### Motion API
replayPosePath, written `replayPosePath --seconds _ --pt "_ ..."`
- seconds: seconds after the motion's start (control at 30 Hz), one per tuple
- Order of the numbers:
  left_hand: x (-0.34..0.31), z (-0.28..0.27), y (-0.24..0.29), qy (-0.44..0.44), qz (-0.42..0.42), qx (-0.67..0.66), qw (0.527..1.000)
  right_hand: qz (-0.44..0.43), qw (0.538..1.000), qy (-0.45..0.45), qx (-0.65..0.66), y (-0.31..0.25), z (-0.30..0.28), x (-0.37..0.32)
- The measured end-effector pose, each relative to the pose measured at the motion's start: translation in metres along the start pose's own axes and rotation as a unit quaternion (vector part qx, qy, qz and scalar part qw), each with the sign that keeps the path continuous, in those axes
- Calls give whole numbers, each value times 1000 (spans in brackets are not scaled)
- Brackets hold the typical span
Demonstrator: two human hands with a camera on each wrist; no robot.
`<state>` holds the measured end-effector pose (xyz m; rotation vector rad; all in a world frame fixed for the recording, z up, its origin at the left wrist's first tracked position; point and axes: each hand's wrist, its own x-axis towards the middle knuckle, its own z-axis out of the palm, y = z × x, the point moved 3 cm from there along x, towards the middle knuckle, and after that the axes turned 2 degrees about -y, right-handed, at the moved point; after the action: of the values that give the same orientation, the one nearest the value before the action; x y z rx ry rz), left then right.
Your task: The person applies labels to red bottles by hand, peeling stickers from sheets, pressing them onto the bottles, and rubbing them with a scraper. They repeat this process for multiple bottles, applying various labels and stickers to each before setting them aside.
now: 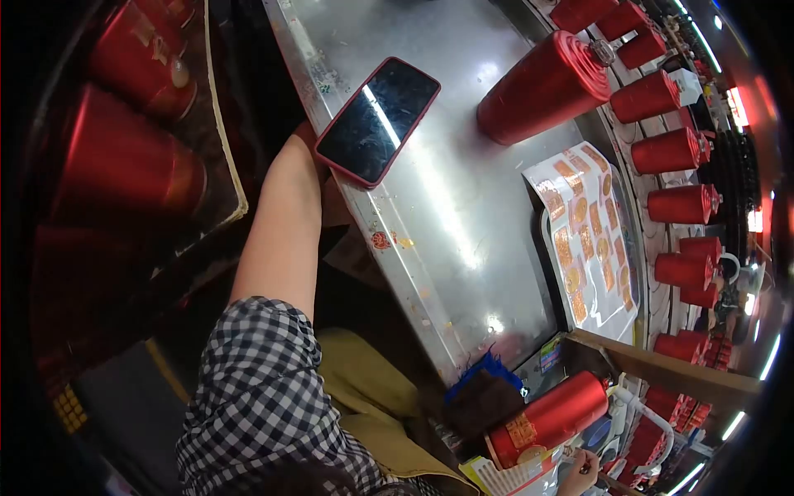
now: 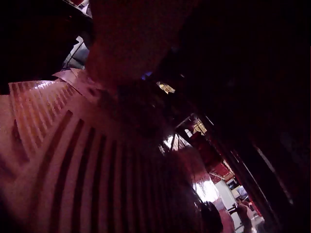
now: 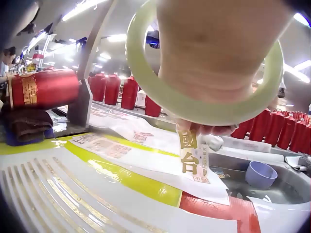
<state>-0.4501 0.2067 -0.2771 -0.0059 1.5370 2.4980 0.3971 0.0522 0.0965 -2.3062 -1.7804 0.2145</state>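
Observation:
My left forearm runs under the metal table's edge in the head view, which hides the hand. Dark in the left wrist view, part of that hand or wrist point(image 2: 129, 43) shows above a striped sheet point(image 2: 102, 174); its fingers are out of sight. My right hand point(image 1: 581, 473) is low at the right, past a lying red bottle point(image 1: 562, 413). In the right wrist view, below a pale bangle point(image 3: 146, 80), its fingertips pinch the top of a small decal point(image 3: 188, 154) with gold characters. The decal hangs over white printed sheets point(image 3: 146, 167).
A phone point(image 1: 378, 120) lies at the metal table's point(image 1: 447, 198) edge, near a standing red bottle point(image 1: 538, 91). A tray with a decal sheet point(image 1: 587, 223) is beyond. A purple cup point(image 3: 261, 175) sits in a water basin point(image 3: 286, 194). Red bottles line the back.

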Motion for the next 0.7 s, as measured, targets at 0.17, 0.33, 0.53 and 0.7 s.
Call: replayPosePath --seconds 0.17,0.33,0.53,0.7 --pt "8 2 5 2 3 -6 1000 -34 999 7 28 19 6 -1" --pt "9 4 7 3 5 -11 1000 -21 999 4 47 10 6 -3" --pt "17 11 12 7 10 -20 1000 -53 998 -3 -32 19 6 -4" --pt "21 14 14 10 14 -31 999 -37 998 -11 -51 15 9 0"
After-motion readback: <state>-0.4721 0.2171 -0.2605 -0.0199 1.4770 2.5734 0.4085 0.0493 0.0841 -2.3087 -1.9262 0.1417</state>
